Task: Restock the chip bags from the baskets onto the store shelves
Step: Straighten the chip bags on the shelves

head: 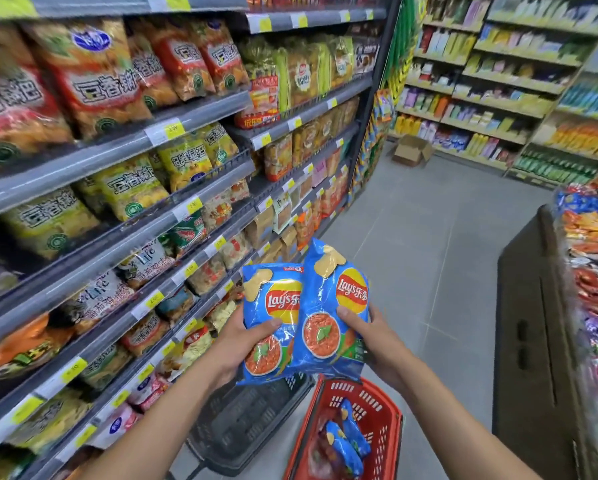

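I hold two blue Lay's chip bags upright in front of me, above the baskets. My left hand (237, 344) grips the left bag (268, 327) with the thumb across its front. My right hand (373, 336) grips the right bag (332, 306), which overlaps the left one. Below them on the floor stands a red basket (380, 417) with a few more blue chip bags (348, 434) inside. A black basket (245, 424) sits to its left; I see nothing in it. The store shelves (124, 237) full of snack bags rise on my left.
A dark display bin (529, 323) heaped with small snack packs stands on my right. An open cardboard box (412, 150) lies on the grey floor at the aisle's far end, before more shelves (498, 81). The aisle floor runs ahead between shelf and bin.
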Motion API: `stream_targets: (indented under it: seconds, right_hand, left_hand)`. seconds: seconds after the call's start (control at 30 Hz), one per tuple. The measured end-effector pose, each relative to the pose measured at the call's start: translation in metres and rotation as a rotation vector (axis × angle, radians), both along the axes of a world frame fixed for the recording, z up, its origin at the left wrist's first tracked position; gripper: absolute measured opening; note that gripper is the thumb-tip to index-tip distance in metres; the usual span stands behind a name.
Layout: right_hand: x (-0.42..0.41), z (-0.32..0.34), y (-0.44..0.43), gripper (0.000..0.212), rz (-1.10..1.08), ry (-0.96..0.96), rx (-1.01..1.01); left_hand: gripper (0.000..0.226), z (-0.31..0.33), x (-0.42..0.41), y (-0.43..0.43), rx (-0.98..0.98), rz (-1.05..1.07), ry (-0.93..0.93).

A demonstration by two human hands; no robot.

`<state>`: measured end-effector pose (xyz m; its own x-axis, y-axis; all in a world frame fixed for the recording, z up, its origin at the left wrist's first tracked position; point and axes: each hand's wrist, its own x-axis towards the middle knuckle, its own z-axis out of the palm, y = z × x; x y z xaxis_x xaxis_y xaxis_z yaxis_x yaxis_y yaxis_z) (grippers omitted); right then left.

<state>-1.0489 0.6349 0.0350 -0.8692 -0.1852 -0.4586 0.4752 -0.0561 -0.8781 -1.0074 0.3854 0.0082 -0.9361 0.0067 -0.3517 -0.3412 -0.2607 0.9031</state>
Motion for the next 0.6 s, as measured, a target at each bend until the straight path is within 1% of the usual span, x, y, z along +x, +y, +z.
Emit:
stream_targets:
  seconds: [0.03, 0.13, 0.17, 0.2, 0.33, 0.4, 0.47, 0.53, 0.6]
  right_hand:
    - [0.002, 0.0, -0.003, 0.077, 0.058, -0.024, -0.038]
    - [0.008, 0.001, -0.009, 0.061, 0.158, -0.02, -0.133]
    - [0.011, 0.002, -0.01, 0.056, 0.175, -0.011, -0.143]
    - [0.015, 0.003, -0.01, 0.053, 0.188, -0.002, -0.14]
    - [0.029, 0.009, -0.007, 0.058, 0.254, 0.111, -0.047]
    - [0.037, 0.011, -0.003, 0.064, 0.276, 0.193, 0.022]
    - [0.044, 0.014, -0.002, 0.078, 0.299, 0.261, 0.093]
    - [0.053, 0.017, -0.003, 0.083, 0.348, 0.325, 0.127]
    - [0.064, 0.021, -0.009, 0.085, 0.395, 0.362, 0.139]
  left_hand:
    - [0.059, 0.002, 0.006, -0.003, 0.006, 0.013, 0.006]
    - [0.1, 0.006, 0.027, -0.009, -0.015, 0.039, 0.02]
    - [0.106, 0.006, 0.035, -0.011, -0.03, 0.054, 0.03]
    - [0.106, 0.007, 0.046, -0.012, -0.043, 0.074, 0.04]
    - [0.106, 0.012, 0.092, -0.014, -0.063, 0.217, 0.046]
    - [0.093, 0.012, 0.118, -0.012, -0.054, 0.298, 0.05]
    - [0.079, 0.012, 0.145, -0.01, -0.041, 0.372, 0.064]
    - [0.071, 0.016, 0.172, -0.006, -0.06, 0.428, 0.074]
    - [0.058, 0.019, 0.2, -0.004, -0.064, 0.506, 0.082]
